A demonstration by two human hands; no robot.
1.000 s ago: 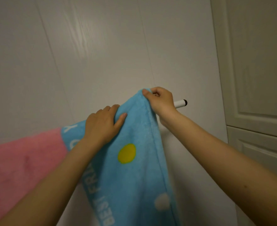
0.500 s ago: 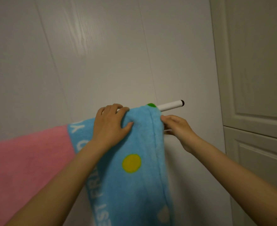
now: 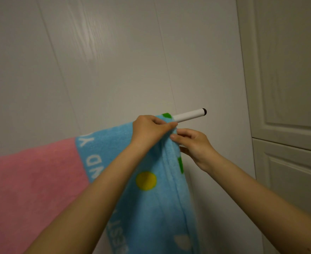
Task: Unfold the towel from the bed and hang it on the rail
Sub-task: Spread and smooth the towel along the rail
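A blue towel [image 3: 151, 198] with white letters and yellow, green and white dots hangs draped over a white rail [image 3: 189, 115] with a black end cap. My left hand [image 3: 149, 131] grips the towel's top fold at the rail, near its right edge. Just below and to the right, my right hand [image 3: 193, 143] pinches the towel's right edge with its fingertips. Most of the rail is hidden under cloth; only its right end shows.
A pink towel [image 3: 32, 189] hangs on the same rail to the left of the blue one. Behind is a pale panelled wall [image 3: 114, 61]. A white cabinet door [image 3: 288, 88] stands at the right.
The towel has come down onto the rail and slid left, baring the rail's end. My left hand moved right along the top fold; my right hand dropped to the towel's right edge.
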